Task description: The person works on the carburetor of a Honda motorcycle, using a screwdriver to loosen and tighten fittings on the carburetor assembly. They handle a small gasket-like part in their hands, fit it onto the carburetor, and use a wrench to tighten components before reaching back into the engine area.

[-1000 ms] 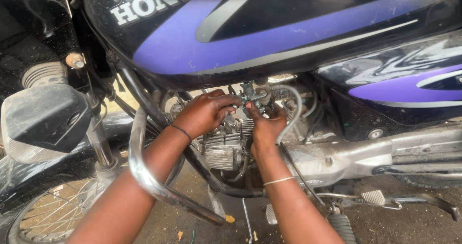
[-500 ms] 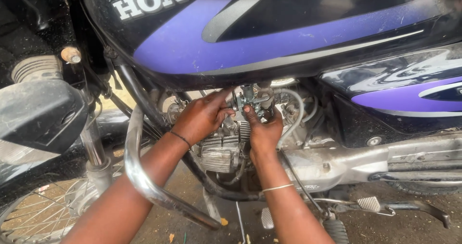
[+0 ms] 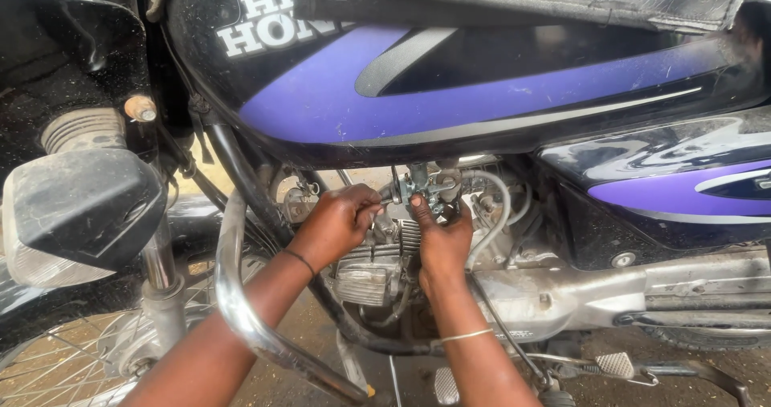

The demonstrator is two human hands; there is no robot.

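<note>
A person works with both hands under the black-and-purple tank [image 3: 450, 94] of a motorcycle. Far left of the fingers hangs a dusty black indicator housing [image 3: 80, 206], with a ribbed fork boot [image 3: 80, 128] above it and a spoked wheel [image 3: 48, 367] below. A chrome guard bar [image 3: 233, 295] curves down just left of the left forearm and crosses in front of it, standing between the camera and the engine. The left hand [image 3: 337, 224], with a dark band at the wrist, is clenched, its fingers pinching a slim metal tool or screw whose tip meets the carburettor [image 3: 430, 190]; what exactly it is cannot be told. Its long axis runs roughly level, pointing right. The carburettor sits tight under the tank, directly above the finned cylinder [image 3: 377, 262], and just right of the left fingers. The right hand [image 3: 442, 242], a thin bangle on its wrist, reaches up from below, its fingers wrapped around the carburettor's body and thumb pressed against its left side. A grey hose [image 3: 498, 206] loops down just right of these fingers. Farther right lie the grimy silver engine casing [image 3: 578, 295] and purple side panel [image 3: 683, 190]; low down, a footpeg [image 3: 614, 365]. Beneath everything is bare brown earth [image 3: 297, 327], daylit, outdoors.
</note>
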